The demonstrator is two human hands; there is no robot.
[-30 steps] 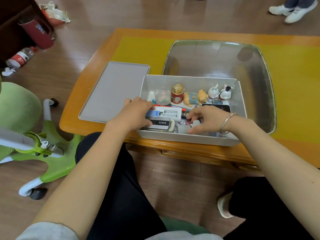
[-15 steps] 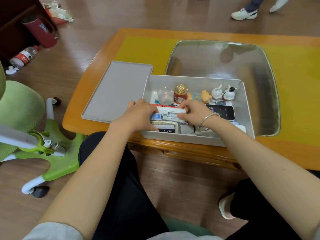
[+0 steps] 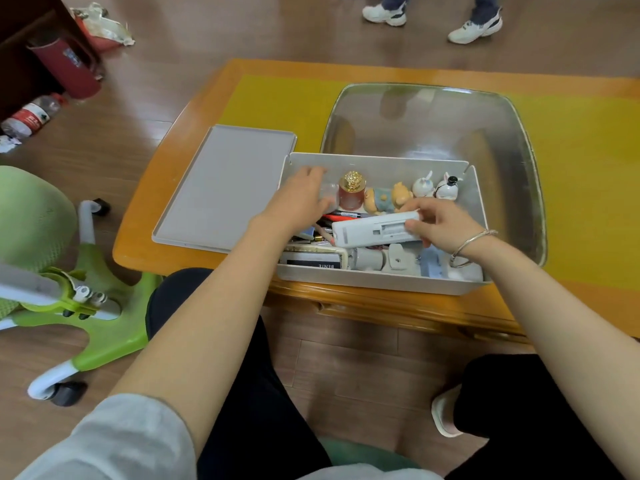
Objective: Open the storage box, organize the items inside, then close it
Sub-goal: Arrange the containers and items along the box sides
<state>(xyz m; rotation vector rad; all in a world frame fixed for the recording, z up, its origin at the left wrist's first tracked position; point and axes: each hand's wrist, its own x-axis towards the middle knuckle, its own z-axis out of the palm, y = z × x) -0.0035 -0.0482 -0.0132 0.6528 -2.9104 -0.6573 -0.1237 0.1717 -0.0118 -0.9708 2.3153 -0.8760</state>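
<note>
storage box [image 3: 381, 284]: matt white plastic
lid [image 3: 225, 188]: matt grey plastic, smooth
counter [image 3: 381, 303]: glossy varnished wood
tray [image 3: 519, 150]: dull brushed metal, reflective
remote [image 3: 367, 230]: smooth white plastic
bracelet [image 3: 472, 239]: shiny metal
floor [image 3: 173, 64]: smooth wood planks

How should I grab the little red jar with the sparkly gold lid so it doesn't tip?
Take the small red jar with the gold lid by its round red body, coming down from above. It stands upright by the white storage box's far wall, with a bear figurine close on one side, so the top is the freest way in.
</note>
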